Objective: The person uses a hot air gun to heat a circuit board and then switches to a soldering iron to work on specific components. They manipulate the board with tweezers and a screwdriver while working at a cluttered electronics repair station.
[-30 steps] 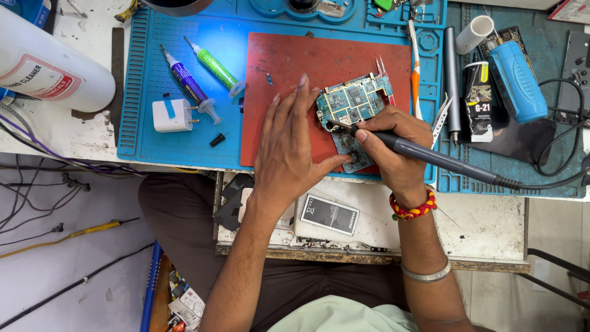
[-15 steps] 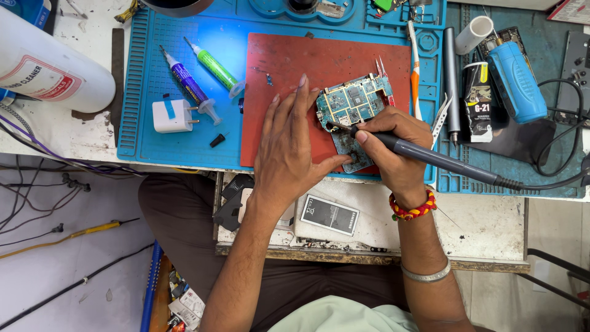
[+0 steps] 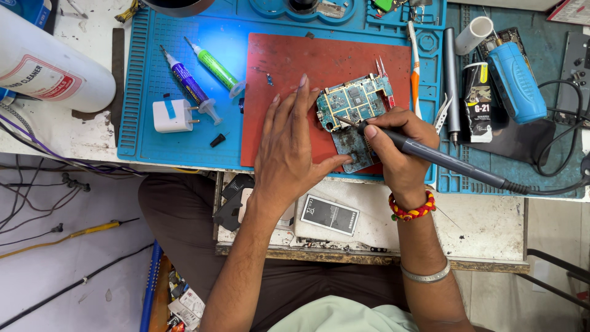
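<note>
A blue-green circuit board (image 3: 355, 104) lies on a red mat (image 3: 295, 67) in the middle of the bench. My left hand (image 3: 289, 144) rests flat on the mat with its thumb pressing the board's lower part. My right hand (image 3: 399, 150) grips a dark soldering iron (image 3: 442, 161) like a pen, its tip touching the board near the middle. The iron's cable runs off to the right. Red tweezers (image 3: 382, 67) lie at the board's upper right corner.
A blue work mat (image 3: 184, 147) carries two syringes (image 3: 190, 86), a white plug adapter (image 3: 173, 115), a dark pen tool (image 3: 452, 80) and a blue device (image 3: 516, 80). A white spray can (image 3: 49, 67) lies at left. A phone battery (image 3: 330, 215) sits on the drawer below.
</note>
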